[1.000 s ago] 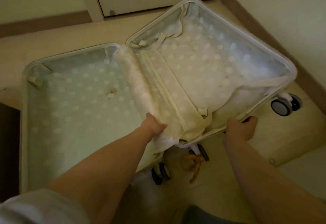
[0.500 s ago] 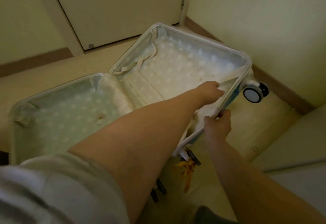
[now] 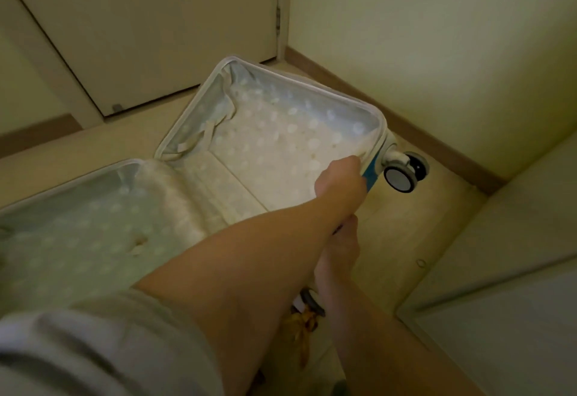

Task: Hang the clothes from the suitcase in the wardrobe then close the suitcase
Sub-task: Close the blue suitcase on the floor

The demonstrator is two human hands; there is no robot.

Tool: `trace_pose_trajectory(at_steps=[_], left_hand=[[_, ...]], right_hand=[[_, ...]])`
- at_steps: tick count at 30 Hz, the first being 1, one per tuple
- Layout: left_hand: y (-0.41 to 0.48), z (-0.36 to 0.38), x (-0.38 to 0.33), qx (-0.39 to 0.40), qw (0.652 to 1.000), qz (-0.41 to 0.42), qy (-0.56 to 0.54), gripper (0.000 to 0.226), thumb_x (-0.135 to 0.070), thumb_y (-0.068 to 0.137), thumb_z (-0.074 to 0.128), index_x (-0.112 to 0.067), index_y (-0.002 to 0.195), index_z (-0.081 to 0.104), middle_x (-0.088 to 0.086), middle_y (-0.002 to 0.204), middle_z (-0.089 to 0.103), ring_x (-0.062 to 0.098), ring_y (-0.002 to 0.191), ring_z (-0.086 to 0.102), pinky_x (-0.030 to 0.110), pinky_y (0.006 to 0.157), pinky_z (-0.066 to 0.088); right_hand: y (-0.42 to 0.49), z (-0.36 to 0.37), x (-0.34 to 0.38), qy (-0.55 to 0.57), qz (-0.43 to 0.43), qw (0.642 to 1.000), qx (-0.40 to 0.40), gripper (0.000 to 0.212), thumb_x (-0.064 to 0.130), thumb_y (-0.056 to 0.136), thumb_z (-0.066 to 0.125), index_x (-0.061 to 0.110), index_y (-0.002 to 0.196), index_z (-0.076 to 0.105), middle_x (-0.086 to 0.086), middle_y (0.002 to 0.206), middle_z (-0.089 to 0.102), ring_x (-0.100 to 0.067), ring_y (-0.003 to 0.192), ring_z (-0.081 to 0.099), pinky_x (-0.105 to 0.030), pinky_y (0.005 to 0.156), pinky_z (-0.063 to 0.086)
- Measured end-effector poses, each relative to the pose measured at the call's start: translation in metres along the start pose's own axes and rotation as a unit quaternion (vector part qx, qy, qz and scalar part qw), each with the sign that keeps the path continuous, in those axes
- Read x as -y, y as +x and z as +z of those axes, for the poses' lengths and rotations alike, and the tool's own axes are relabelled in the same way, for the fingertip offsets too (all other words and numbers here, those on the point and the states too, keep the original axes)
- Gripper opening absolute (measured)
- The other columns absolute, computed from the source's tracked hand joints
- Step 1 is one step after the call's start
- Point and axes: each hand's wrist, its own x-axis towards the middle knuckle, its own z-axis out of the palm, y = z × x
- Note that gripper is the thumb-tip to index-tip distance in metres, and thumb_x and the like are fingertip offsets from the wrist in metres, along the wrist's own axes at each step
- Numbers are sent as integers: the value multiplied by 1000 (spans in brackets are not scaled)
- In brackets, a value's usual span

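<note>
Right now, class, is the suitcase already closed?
No, the suitcase lies open with its dotted inside showing, and the left hand grips the rim of its tilted-up half.

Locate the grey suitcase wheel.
In the head view, the round grey wheel sits right of centre, at a corner of the raised dot-lined suitcase half, beside the left hand.

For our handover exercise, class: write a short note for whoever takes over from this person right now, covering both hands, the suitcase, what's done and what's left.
Left hand: grips the wheel-side rim of the blue hard-shell suitcase with spotted white lining, at its tilted-up right half.
Right hand: below the left forearm at that half's near edge; grip hidden.
Done: no clothes visible inside either half.
Left: fold the raised half over and close it.
</note>
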Motion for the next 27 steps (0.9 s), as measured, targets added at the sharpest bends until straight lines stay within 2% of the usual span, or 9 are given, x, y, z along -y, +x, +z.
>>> trace_pose_trajectory(at_steps=[3,7,10,13,16,19,21,24,27], left_hand=[[-4,-13,4,-10,999,0,-33,35,-20,92,52,-18,63,32,1,71,43,23,76,47,27,60,35],[-22,-34,13,-26,992,4,-122,43,-16,89,58,-18,59,27,-2,61,33,15,57,36,24,47,24],[-40,-46,20,-42,986,19,-160,44,-15,88,60,-20,58,29,-4,59,34,8,53,31,21,47,25],[-56,-61,32,-67,980,36,-183,41,-17,87,62,-22,58,33,-5,60,37,5,53,34,19,48,28],[-73,-77,44,-88,972,36,-215,40,-18,87,64,-21,59,35,-5,59,38,5,53,35,19,50,30],[-94,-89,53,-96,965,25,-244,39,-18,87,64,-16,59,36,-2,59,38,9,54,35,25,54,34],[-107,-98,62,-96,956,18,-278,30,-19,87,65,-10,65,45,3,64,44,14,60,42,31,62,43],[-127,-107,75,-89,946,19,-312,24,-19,86,66,1,79,55,9,72,49,18,69,46,32,71,46],[-152,-111,90,-68,950,25,-305,33,-16,86,66,-13,63,43,-3,60,40,7,55,39,20,60,38]], right_hand=[[-4,0,4,-52,-49,997,2,13,2,82,57,10,86,47,-9,77,52,-22,70,48,-26,56,37],[-19,2,14,-83,-75,993,22,25,2,81,60,3,104,50,-21,94,58,-31,79,56,-31,59,41],[-29,1,20,-129,-104,985,47,41,4,82,64,8,119,47,-11,138,49,-29,110,58,-27,71,43],[-40,0,27,-183,-143,970,75,28,6,79,70,18,81,45,1,159,14,-21,119,50,-27,68,39],[-50,-4,31,-183,-178,960,111,37,12,75,75,19,76,39,6,158,12,-21,110,51,-27,64,37],[-57,-10,35,-129,-221,957,139,49,31,74,75,26,110,43,-12,148,34,-25,121,48,-36,82,48],[-63,-13,44,-48,-208,970,113,34,34,82,61,35,110,43,-11,138,46,-25,123,49,-43,94,48],[-62,-10,58,32,-163,982,85,36,35,88,41,18,118,50,1,108,57,-26,108,54,-41,92,46],[-61,3,66,88,-104,987,83,38,24,102,36,7,135,43,-4,114,49,-22,111,47,-34,95,37]])
